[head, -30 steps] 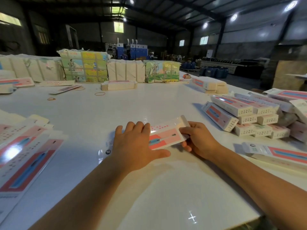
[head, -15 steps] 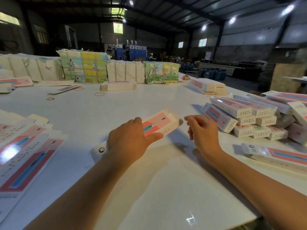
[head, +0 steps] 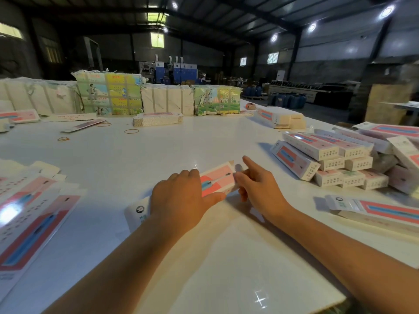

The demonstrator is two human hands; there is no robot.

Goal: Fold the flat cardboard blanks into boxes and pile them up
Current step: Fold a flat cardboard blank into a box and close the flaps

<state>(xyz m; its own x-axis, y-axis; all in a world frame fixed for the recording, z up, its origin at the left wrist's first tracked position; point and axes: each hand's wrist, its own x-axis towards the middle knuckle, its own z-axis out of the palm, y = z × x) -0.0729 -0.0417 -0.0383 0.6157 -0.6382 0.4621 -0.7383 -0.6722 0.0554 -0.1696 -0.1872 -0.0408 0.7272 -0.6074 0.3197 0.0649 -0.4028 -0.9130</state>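
On the white table point(head: 127, 159) a long pink-and-white box point(head: 215, 181) lies near the front edge, partly formed, its far end flap standing up. The left hand point(head: 181, 200) rests over the middle of the box, fingers curled across its far side and thumb stretched along the near side, gripping it. The right hand point(head: 260, 189) is at the box's right end; its forefinger points straight out past the flap, and the other fingers seem to curl against the end of the box, though blur there makes it hard to tell whether they pinch anything.

Right of the box, well apart, sits a pile of finished boxes point(head: 335, 159), with one more finished box point(head: 374, 209) lying alone nearer the front edge. Left of the box, a stack of flat blanks point(head: 34, 214) fans out. Behind the box, at the far side of the table, stand wrapped bundles point(head: 108, 96), a low stack of blanks point(head: 157, 118) and a few rubber bands point(head: 131, 131).
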